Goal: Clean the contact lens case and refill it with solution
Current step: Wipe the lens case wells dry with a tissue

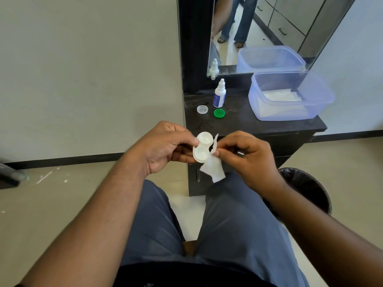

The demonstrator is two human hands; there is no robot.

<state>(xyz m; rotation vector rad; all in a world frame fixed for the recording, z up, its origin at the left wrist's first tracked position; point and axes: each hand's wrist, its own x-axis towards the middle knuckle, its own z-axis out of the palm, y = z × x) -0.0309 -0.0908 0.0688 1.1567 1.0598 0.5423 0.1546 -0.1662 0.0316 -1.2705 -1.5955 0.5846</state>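
At frame centre the left hand (pixel 163 146) pinches the open white case (pixel 202 147); the right hand (pixel 246 155) pinches a tissue (pixel 214 170) beside it. Upper right, the counter (pixel 269 126) carries a bottle (pixel 219 95), two caps and a tub (pixel 290 96).

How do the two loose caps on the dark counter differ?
The clear cap is see-through and colourless; the green cap is solid bright green. The clear cap lies left of the bottle, the green cap just in front of it. Both are round, similar in size, and lie flat, off the case.
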